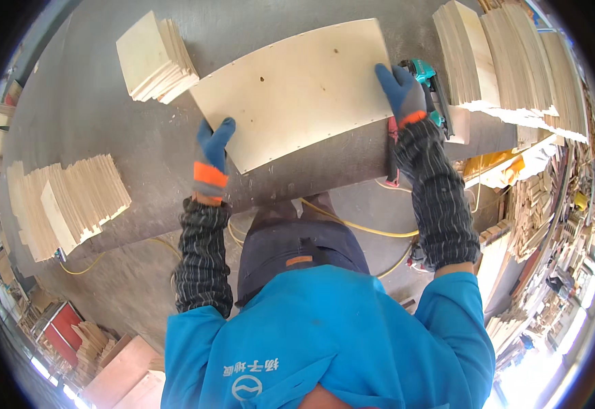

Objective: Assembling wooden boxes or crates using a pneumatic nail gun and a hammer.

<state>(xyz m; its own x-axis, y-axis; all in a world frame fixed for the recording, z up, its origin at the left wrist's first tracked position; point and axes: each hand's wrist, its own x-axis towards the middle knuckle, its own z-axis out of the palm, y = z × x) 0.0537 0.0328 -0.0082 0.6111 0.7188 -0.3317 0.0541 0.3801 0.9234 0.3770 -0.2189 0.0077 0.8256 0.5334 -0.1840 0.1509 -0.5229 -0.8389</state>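
A broad, pale plywood panel [290,88] with a few dark knots and small marks along its edges lies at or just above the dark worktable, tilted up to the right. My left hand [213,144], in a blue glove with an orange cuff, grips its left end, the thumb along the edge. My right hand [402,94], gloved alike, holds the right end with its thumb on the top face. The fingers under the panel are partly hidden. Just beyond my right hand rests a teal and black nail gun [438,99].
Stacks of thin boards stand on the worktable [93,109]: one stack [154,58] at the back left, another [72,201] at the front left, larger ones [509,61] at the right. A yellow hose [372,230] hangs below the near edge. Wood pieces [543,218] are piled at the right.
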